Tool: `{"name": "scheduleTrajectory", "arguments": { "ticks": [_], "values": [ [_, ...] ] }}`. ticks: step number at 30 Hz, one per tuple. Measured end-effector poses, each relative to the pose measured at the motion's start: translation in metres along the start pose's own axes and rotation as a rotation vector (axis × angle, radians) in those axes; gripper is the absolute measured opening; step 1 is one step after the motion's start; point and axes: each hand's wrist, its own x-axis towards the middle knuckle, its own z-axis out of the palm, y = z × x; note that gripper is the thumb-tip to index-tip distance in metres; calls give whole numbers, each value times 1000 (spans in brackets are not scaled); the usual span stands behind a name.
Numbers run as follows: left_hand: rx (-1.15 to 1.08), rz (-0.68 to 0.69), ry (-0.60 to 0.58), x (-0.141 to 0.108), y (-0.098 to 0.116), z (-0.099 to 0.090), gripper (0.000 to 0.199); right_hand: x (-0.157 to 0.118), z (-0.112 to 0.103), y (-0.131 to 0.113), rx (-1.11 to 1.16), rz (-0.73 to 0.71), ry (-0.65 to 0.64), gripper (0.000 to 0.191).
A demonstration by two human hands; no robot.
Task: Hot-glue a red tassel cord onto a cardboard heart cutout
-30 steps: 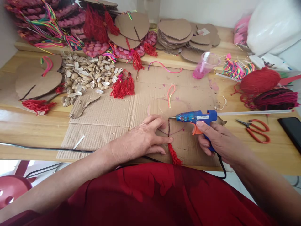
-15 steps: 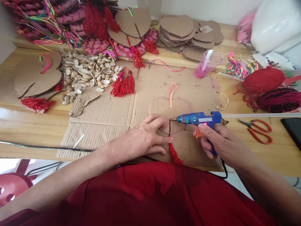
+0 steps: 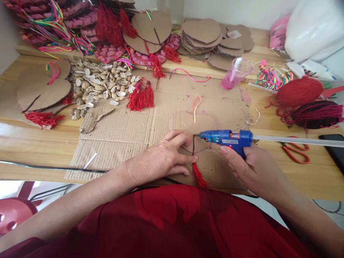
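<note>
Glue gun (image 3: 223, 139) sits in my right hand (image 3: 258, 172), which is wrapped around its grip; the handle and trigger are mostly covered by my thumb and palm, and how far the trigger is squeezed I can't tell. My left hand (image 3: 163, 156) lies palm down just to the left of the nozzle, fingers loosely spread and bent, gripping nothing, one fingertip pressing on the dark cord (image 3: 193, 146) right above the red tassel (image 3: 199, 175). What is beneath that palm is hidden. The nozzle tip is at the cord's upper end, but it's too small for me to see any glue. Beneath the cord and partly under my left fingers is a cardboard heart (image 3: 205, 123), its edges hard to make out against the cardboard sheet (image 3: 129, 125). Under my left forearm a black cable (image 3: 53, 167) disappears. Beyond my right hand, the glue stick (image 3: 298, 141) runs off at the right edge, crossing in front of the scissors (image 3: 297, 156), whose blades I can barely see, and a dark flat object (image 3: 331, 148), also cut off. Farthest ahead of my right hand, a white bag (image 3: 317, 28) is cropped at the top.
</note>
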Motion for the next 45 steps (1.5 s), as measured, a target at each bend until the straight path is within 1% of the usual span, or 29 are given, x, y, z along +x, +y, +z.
{"name": "scheduleTrajectory", "arguments": {
  "ticks": [2,4,7,9,13,19,22,26,29,33,36,40,42,45],
  "values": [
    [6,5,4,0,-1,1,40,0,-1,-2,-126,-114,74,41],
    [12,16,12,0,-1,1,40,-1,-3,-4,-157,-158,87,38],
    [23,23,12,0,-1,1,39,-4,-8,-5,-124,-163,52,35],
    [21,17,8,0,0,0,39,-6,-9,-4,-127,-159,33,37],
    [6,7,0,0,1,-1,39,-5,-7,-1,-159,-173,1,40],
    [10,5,-3,0,1,-1,40,-3,-1,-3,-323,-210,59,47],
    [7,0,2,0,1,0,40,-4,0,-4,-351,-219,80,47],
    [1,-7,3,0,1,0,41,-3,-3,-4,-309,-200,100,43],
    [2,-1,6,0,1,-1,41,-3,-6,-5,-235,-223,81,36],
    [11,-4,3,0,1,-2,39,-3,-6,-5,-208,-176,11,40],
    [12,-10,-10,0,2,-2,40,-3,-3,-4,-229,-136,17,41],
    [8,-22,-22,0,3,-4,40,0,-2,-5,-273,-126,38,43],
    [8,-27,-31,1,3,-5,40,0,-3,-6,-256,-127,46,42],
    [10,-26,-38,1,3,-5,39,-2,-5,-6,-192,-127,22,39]
  ]
}}
